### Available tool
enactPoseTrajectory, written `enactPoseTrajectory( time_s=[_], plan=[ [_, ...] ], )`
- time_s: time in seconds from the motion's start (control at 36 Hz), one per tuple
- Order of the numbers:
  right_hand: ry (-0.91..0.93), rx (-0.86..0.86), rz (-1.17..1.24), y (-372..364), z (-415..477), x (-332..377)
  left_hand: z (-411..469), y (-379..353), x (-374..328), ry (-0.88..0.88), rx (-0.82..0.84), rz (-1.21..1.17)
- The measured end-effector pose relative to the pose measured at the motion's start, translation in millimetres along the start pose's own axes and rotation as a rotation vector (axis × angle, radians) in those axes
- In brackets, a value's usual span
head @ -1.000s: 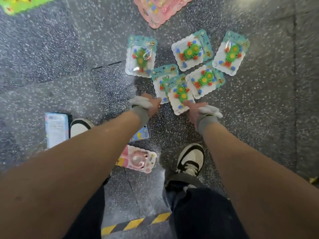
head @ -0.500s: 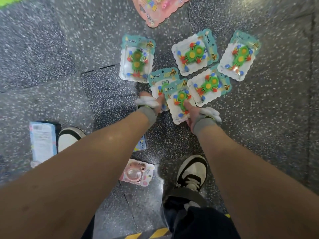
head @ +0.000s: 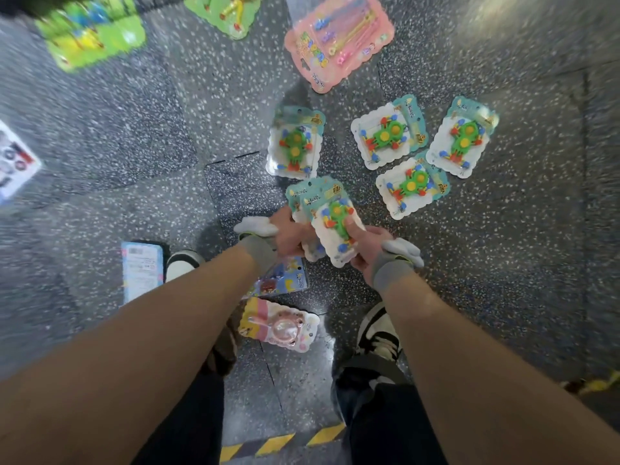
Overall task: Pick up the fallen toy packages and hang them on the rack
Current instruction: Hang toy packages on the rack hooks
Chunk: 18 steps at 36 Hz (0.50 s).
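Both my hands hold green frog toy packages above the speckled floor. My right hand (head: 367,250) grips the front package (head: 330,226), thumb lying across its blister. My left hand (head: 288,234) holds a second package (head: 297,199) just behind it, mostly covered by the first. Several more frog packages lie flat on the floor beyond: one (head: 295,144) straight ahead, and three at the right (head: 387,134), (head: 464,137), (head: 411,187). No rack is in view.
A pink package (head: 339,38) and two green ones (head: 90,31), (head: 224,11) lie farther off. Near my shoes lie a blue box (head: 141,270), a blue card (head: 285,276) and a pink toy package (head: 280,327). Yellow-black tape (head: 281,443) crosses the floor below.
Both hands have lifted two frog packages off the floor and brought them together. My view has tilted, showing more packages at the top.
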State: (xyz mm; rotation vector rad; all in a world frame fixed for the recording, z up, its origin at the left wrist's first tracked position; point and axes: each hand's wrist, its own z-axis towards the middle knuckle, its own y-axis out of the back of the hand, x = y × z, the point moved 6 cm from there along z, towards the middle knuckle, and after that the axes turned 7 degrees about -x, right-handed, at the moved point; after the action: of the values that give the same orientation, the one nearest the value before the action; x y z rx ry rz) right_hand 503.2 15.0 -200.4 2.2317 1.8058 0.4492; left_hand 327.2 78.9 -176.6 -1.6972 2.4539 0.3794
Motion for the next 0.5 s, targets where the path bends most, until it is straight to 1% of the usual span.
enactPoseTrajectory(
  time_s=[0.11,0.14,0.19,0.31,0.36,0.39,0.42,0.47,0.5],
  plan=[
    [0.037,0.046,0.010,-12.4,-51.3,16.6,-46.5,34.7,-13.2,0.029,0.060,-0.038],
    [0.046,0.051,0.002,-12.3,-54.4,16.8,-49.8,33.1,-11.9,0.042,0.083,-0.062],
    [0.055,0.079,-0.009,-20.7,-83.7,28.7,-76.8,53.0,-23.9,0.034,0.074,-0.127],
    [0.104,0.144,-0.057,-28.0,-133.2,47.2,-122.8,81.9,-48.3,-0.028,0.029,-0.204],
    [0.122,0.150,-0.177,-28.5,-176.2,61.9,-161.3,106.4,-65.6,-0.078,0.068,-0.195],
    [0.136,0.154,-0.196,-27.3,-161.6,58.9,-164.4,103.9,-68.4,-0.096,0.116,-0.198],
    [0.190,0.150,-0.236,-25.8,-170.0,68.2,-184.4,118.6,-79.7,-0.116,0.118,-0.199],
    [0.245,0.130,-0.326,-22.9,-234.2,91.4,-229.7,150.5,-96.8,-0.169,0.110,-0.168],
    [0.246,0.142,-0.324,-22.0,-256.7,99.9,-226.6,153.7,-97.6,-0.193,0.114,-0.118]
  ],
)
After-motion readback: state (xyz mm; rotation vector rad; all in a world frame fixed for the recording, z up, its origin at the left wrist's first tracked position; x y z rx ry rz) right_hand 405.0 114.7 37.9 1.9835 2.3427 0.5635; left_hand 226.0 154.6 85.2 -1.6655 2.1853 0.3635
